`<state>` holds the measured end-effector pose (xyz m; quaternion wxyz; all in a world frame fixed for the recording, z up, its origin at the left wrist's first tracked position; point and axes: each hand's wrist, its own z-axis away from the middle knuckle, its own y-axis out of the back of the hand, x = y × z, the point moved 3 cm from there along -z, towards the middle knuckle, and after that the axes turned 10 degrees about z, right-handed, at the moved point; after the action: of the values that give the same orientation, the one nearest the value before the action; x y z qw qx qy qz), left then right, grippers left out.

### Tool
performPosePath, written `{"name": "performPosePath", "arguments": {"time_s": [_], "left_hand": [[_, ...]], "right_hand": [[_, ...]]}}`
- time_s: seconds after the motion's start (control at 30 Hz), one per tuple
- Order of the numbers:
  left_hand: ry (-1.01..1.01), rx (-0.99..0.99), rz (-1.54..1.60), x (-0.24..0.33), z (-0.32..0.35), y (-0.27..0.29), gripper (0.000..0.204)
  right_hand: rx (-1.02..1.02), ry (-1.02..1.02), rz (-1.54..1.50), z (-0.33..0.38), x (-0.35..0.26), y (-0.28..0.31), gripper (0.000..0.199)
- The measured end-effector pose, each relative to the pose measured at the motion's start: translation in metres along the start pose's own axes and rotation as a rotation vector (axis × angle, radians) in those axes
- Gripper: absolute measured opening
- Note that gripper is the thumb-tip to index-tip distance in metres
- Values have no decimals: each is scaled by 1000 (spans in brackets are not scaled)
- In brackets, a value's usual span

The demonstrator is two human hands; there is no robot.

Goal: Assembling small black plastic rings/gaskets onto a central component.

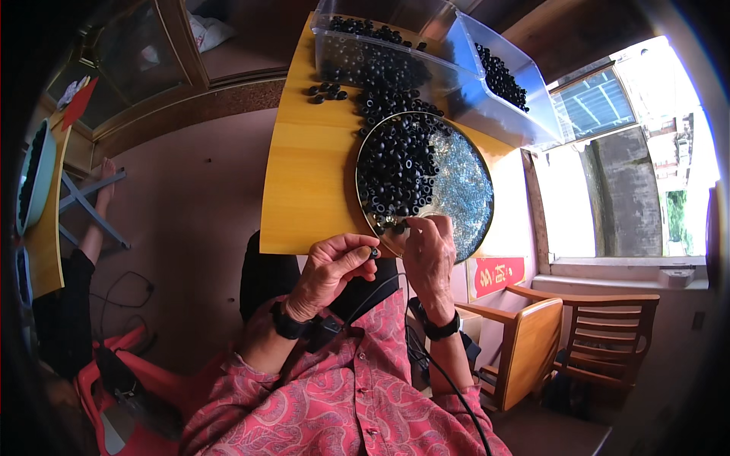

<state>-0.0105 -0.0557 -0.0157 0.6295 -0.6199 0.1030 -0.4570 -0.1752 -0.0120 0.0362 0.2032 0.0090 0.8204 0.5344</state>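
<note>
My left hand [337, 272] pinches a small black ring-shaped piece [373, 252] between thumb and forefinger, just off the table's near edge. Close to its right, my right hand [430, 254] is over the near rim of a round tray [487, 171], its fingertips pressed together. Whatever those fingertips hold is too small and hidden to make out. Black ring-shaped pieces [395, 171] fill the left side of the tray. Tiny clear and bluish bits [464, 182] cover its right side.
Loose black pieces spill from a clear plastic bin [334, 57] onto the yellow table [304, 167]. A second translucent bin [525, 125] holds more. Wooden chairs [532, 349] stand at right. Another person's leg [95, 228] and a pink plastic stool [91, 387] are at left. A cable [460, 391] crosses my shirt.
</note>
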Motion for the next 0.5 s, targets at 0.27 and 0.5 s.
{"name": "performPosePath", "arguments": {"time_s": [0.27,0.5], "left_hand": [[-9,-8,7,1,0,0,21],[1,-10,8,1,0,-1,22]], "right_hand": [[-102,-142,-120,6,-2,3,13],[-61,-17,12,2,-11,-5,17]]}}
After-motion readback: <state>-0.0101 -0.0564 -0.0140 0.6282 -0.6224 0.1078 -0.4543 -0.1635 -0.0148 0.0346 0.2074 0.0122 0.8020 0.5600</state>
